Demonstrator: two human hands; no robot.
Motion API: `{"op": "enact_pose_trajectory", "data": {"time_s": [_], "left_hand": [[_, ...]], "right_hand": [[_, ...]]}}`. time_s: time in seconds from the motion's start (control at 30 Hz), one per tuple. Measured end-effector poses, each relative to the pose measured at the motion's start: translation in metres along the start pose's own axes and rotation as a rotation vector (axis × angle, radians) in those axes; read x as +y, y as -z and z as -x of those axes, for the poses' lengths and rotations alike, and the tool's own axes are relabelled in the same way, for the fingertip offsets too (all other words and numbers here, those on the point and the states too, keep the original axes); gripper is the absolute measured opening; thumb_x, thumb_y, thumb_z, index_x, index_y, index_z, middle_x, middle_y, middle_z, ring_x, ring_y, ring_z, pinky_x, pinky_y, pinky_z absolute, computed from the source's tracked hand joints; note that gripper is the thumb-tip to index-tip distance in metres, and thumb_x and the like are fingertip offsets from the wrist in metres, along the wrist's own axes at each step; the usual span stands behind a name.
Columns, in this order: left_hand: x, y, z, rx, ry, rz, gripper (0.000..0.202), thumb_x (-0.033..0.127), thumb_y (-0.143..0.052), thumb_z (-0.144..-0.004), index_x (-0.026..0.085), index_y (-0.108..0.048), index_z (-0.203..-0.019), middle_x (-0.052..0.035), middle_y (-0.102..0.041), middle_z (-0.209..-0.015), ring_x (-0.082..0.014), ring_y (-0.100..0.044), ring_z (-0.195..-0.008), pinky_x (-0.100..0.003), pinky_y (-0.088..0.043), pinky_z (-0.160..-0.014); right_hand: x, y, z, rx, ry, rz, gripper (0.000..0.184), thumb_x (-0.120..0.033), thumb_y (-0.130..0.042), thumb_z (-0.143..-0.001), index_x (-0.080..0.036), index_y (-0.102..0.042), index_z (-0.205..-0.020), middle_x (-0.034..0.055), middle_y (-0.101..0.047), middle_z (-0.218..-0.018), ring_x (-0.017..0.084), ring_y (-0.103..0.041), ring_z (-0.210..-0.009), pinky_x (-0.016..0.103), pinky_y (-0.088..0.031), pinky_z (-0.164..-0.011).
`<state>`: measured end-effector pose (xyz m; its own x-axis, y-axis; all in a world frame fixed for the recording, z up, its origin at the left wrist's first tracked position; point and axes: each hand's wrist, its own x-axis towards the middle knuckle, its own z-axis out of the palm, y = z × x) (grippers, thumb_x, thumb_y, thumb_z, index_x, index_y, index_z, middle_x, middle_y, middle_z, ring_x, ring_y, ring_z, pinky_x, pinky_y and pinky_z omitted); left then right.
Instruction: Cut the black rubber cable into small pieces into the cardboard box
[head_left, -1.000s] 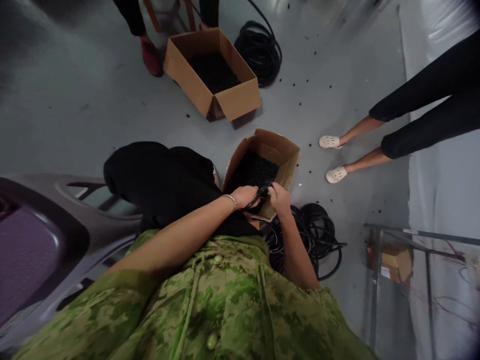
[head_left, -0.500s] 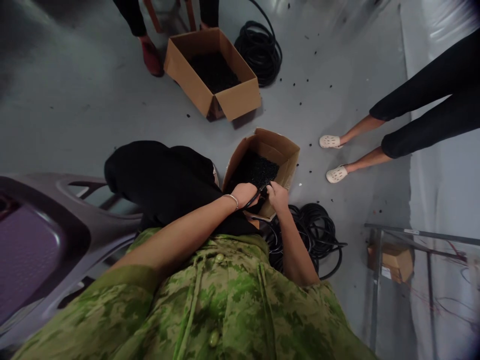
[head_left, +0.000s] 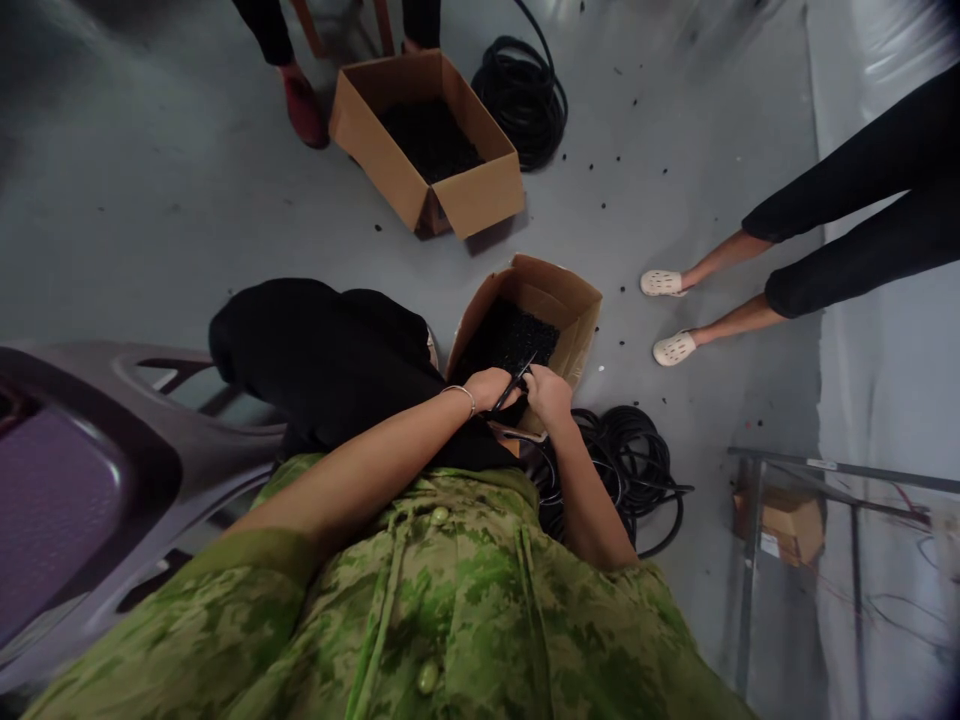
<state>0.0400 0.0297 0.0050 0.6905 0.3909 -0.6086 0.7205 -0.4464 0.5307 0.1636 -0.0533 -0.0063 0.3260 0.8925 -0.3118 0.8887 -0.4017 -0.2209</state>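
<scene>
My left hand (head_left: 489, 388) is closed around a black hose (head_left: 519, 373) over the near edge of a small cardboard box (head_left: 574, 300) filled with small black pieces. My right hand (head_left: 549, 394) is closed just beside it, pinching the same hose end or a tool on it; which one I cannot make out. The hose runs down to a black coil (head_left: 622, 470) on the floor by my right side. My black-clad knees (head_left: 322, 350) are left of the box.
A larger cardboard box (head_left: 450, 190) of black pieces and a second hose coil (head_left: 525, 95) lie farther off. One person's legs in white clogs (head_left: 675, 348) stand at right, another's red shoe (head_left: 304, 105) at top. A purple chair (head_left: 67, 500) is left, a metal frame (head_left: 750, 560) right.
Both hands have drawn slightly toward me and closer together over the box edge; the hose end now tilts up between them. The view shifted a little.
</scene>
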Motion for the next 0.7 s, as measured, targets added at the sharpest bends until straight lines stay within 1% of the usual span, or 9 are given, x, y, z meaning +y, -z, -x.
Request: {"op": "enact_pose_trajectory", "data": {"time_s": [0.07, 0.17, 0.23, 0.33, 0.43, 0.5, 0.6, 0.7], "left_hand": [[0.000, -0.001, -0.001, 0.022, -0.003, -0.013, 0.040, 0.037, -0.045, -0.090, 0.011, -0.075, -0.089, -0.0148, -0.074, -0.084, -0.0239, -0.072, -0.080, -0.025, -0.052, -0.070], [0.000, -0.003, -0.002, 0.089, -0.016, -0.078, 0.039, 0.036, -0.046, -0.089, 0.011, -0.075, -0.089, -0.0171, -0.074, -0.088, -0.0273, -0.072, -0.087, -0.027, -0.052, -0.073], [0.000, -0.003, -0.002, 0.113, -0.010, -0.097, 0.039, 0.036, -0.047, -0.089, 0.011, -0.076, -0.087, -0.0181, -0.074, -0.087, -0.0286, -0.072, -0.088, -0.029, -0.053, -0.075], [0.001, -0.002, -0.001, 0.125, 0.001, -0.094, 0.037, 0.036, -0.049, -0.088, 0.010, -0.077, -0.086, -0.0189, -0.073, -0.083, -0.0290, -0.072, -0.088, -0.030, -0.053, -0.078], [0.001, -0.002, -0.001, 0.111, 0.009, -0.101, 0.036, 0.035, -0.052, -0.087, 0.010, -0.077, -0.087, -0.0189, -0.073, -0.082, -0.0287, -0.072, -0.088, -0.029, -0.054, -0.078], [0.002, -0.002, -0.001, 0.107, 0.010, -0.127, 0.037, 0.034, -0.050, -0.088, 0.009, -0.077, -0.091, -0.0196, -0.074, -0.086, -0.0290, -0.072, -0.090, -0.029, -0.054, -0.078], [0.003, 0.001, -0.001, 0.136, 0.021, -0.147, 0.041, 0.034, -0.046, -0.090, 0.007, -0.076, -0.096, -0.0217, -0.073, -0.095, -0.0301, -0.071, -0.095, -0.030, -0.054, -0.078], [0.002, 0.003, -0.003, 0.121, 0.045, -0.097, 0.040, 0.035, -0.047, -0.089, 0.008, -0.075, -0.097, -0.0215, -0.073, -0.096, -0.0291, -0.071, -0.094, -0.029, -0.054, -0.077]], "right_hand": [[-0.002, 0.002, 0.000, -0.012, 0.008, 0.017, 0.029, -0.029, -0.042, -0.099, -0.020, -0.066, -0.113, 0.0100, -0.071, -0.114, 0.022, -0.064, -0.103, 0.027, -0.044, -0.080], [-0.002, 0.004, -0.003, 0.002, 0.013, 0.009, 0.028, -0.028, -0.042, -0.099, -0.020, -0.067, -0.110, 0.0103, -0.071, -0.113, 0.022, -0.064, -0.102, 0.027, -0.044, -0.079], [-0.001, 0.004, -0.004, 0.008, 0.002, 0.000, 0.028, -0.029, -0.042, -0.099, -0.021, -0.067, -0.107, 0.0106, -0.071, -0.112, 0.022, -0.064, -0.102, 0.027, -0.044, -0.080], [-0.001, 0.001, -0.006, -0.003, -0.025, 0.008, 0.028, -0.030, -0.042, -0.099, -0.021, -0.068, -0.107, 0.0104, -0.071, -0.113, 0.022, -0.064, -0.102, 0.027, -0.044, -0.080], [-0.001, -0.004, -0.007, -0.019, -0.046, 0.021, 0.028, -0.029, -0.042, -0.099, -0.021, -0.067, -0.109, 0.0102, -0.071, -0.114, 0.022, -0.064, -0.102, 0.027, -0.044, -0.079], [-0.002, -0.009, -0.008, -0.024, -0.055, 0.022, 0.028, -0.029, -0.041, -0.100, -0.021, -0.067, -0.108, 0.0102, -0.071, -0.113, 0.022, -0.065, -0.101, 0.027, -0.044, -0.077], [-0.006, -0.013, -0.007, -0.038, -0.044, 0.021, 0.027, -0.028, -0.041, -0.099, -0.022, -0.067, -0.106, 0.0088, -0.071, -0.112, 0.021, -0.065, -0.101, 0.026, -0.044, -0.076], [-0.011, -0.015, -0.007, -0.042, -0.051, 0.014, 0.029, -0.028, -0.040, -0.099, -0.024, -0.067, -0.108, 0.0074, -0.071, -0.113, 0.020, -0.065, -0.101, 0.025, -0.045, -0.075]]}}
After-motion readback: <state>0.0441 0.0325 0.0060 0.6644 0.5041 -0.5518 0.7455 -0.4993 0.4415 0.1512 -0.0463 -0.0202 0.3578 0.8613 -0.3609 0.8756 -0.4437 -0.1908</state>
